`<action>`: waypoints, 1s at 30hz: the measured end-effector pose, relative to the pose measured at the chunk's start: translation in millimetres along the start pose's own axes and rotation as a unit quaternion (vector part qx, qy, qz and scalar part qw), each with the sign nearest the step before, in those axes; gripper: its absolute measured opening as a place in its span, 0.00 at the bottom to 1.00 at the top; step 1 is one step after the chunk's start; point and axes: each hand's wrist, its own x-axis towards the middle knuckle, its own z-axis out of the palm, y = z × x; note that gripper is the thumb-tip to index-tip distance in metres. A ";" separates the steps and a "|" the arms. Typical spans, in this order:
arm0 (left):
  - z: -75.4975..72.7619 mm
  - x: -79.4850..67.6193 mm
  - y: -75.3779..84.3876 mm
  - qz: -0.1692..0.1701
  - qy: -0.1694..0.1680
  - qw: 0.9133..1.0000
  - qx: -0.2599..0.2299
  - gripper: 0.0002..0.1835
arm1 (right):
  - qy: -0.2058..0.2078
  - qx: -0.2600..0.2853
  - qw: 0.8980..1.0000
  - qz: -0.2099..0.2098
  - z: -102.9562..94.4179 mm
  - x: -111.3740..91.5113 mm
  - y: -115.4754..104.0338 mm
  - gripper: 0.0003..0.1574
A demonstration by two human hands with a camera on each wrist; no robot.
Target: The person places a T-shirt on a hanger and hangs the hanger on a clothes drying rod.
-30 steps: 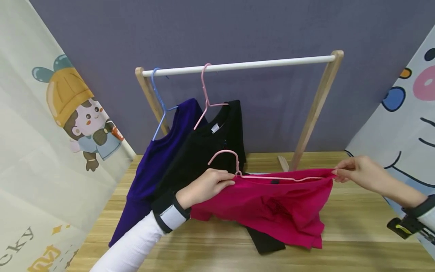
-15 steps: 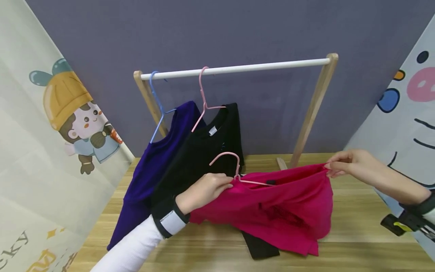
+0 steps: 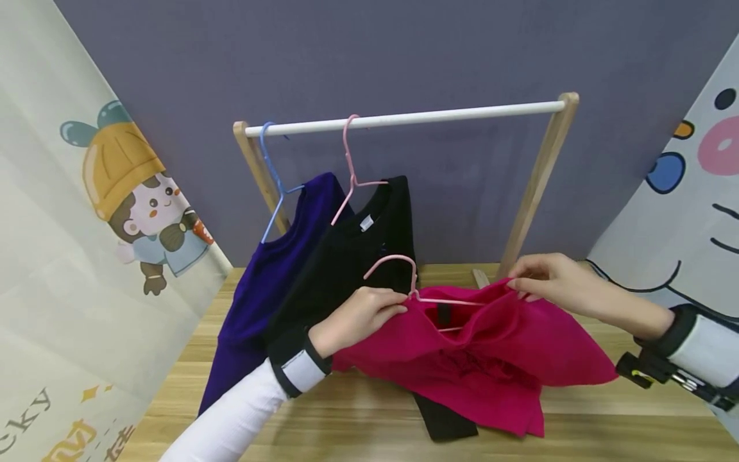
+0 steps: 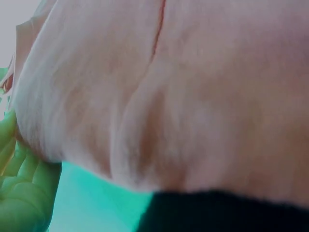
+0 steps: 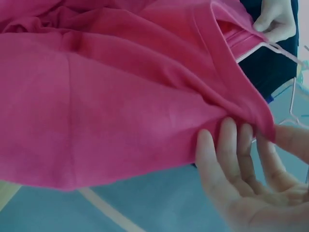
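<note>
A bright pink T-shirt (image 3: 485, 359) spreads over the front of the table, its neckline gaping. Inside that opening lies a pink hanger (image 3: 398, 258), its hook sticking up from the collar and one bar crossing the gap. My left hand (image 3: 369, 314) pinches the shirt's neckline right beside the hanger's neck; cloth fills most of the left wrist view. With thumb and fingers, my right hand (image 3: 545, 279) pinches the other side of the neckline. In the right wrist view, the thumb and index of this hand (image 5: 256, 179) nip the collar edge. The hanger's far end is hidden in the cloth.
Behind stands a rack with a white rail (image 3: 439, 116) and wooden legs. On it hang a purple shirt (image 3: 254, 301) on a blue hanger (image 3: 267, 154) and a black shirt (image 3: 329, 269) on a pink hanger (image 3: 348, 154). Black cloth (image 3: 443, 417) shows under the pink shirt.
My right hand has moved left, carrying its side of the neckline inward. The opening gapes wider, and the shirt's right part now juts out under my right wrist. My left hand has barely moved.
</note>
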 end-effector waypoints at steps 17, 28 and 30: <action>1.4 3.6 5.8 -0.004 0.012 0.999 -0.029 0.09 | -0.089 -0.033 0.992 -0.081 25.2 5.6 -3.9 0.15; 5.3 4.8 8.5 -0.006 -0.003 0.999 -0.053 0.09 | -0.141 -0.088 0.980 -0.111 33.1 3.9 5.7 0.12; 5.1 5.5 9.2 -0.007 -0.014 0.998 -0.062 0.08 | -0.158 -0.085 0.975 -0.131 33.7 3.0 7.9 0.11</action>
